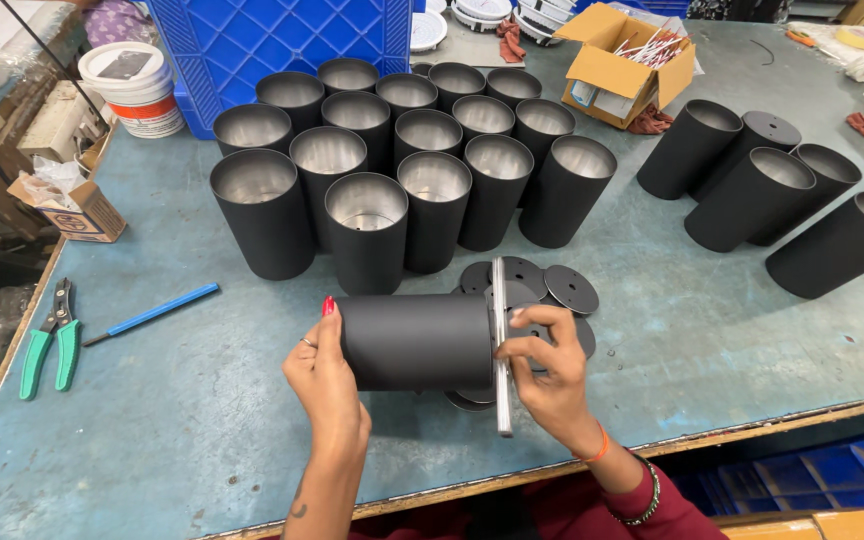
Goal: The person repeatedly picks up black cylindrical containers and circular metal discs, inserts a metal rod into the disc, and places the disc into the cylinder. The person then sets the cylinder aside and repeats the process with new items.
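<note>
Near the front edge of the blue-grey worktable (202, 420), head view: left hand (327, 385) is closed around the closed end of a matte black metal cylinder housing (417, 342), held on its side just above the table. Right hand (549, 372) pinches a flat silver metal bar (501, 345) against the cylinder's open right-hand end; bar stands roughly upright across the mouth, fingers curled over it.

Step, as judged: fitting or checking the bar across the rim of the housing, mid-alignment. Next move would call for keeping the cylinder steady with the left hand and holding the bar square to the rim so it does not slip off; loose discs directly beneath could get knocked.

Counts:
- upright black cylinders (367, 230) in a cluster behind the hands: about 14, open tops showing silver insides; back ones partly hidden.
- black cylinders lying tilted at right (752, 195): 5.
- held cylinder: 1.
- flat black round discs (570, 288) on the table behind the hands: around 6 visible, some overlapped, exact number unclear.
- green-handled pliers (50, 340): 1, far left.
- blue pen-like stick (157, 312): 1.
- open cardboard boxes: 2, one (624, 68) at the back, one small (77, 210) at left.
- blue plastic crate (282, 40): 1 on the table.
- white plastic tub (134, 88): 1.
</note>
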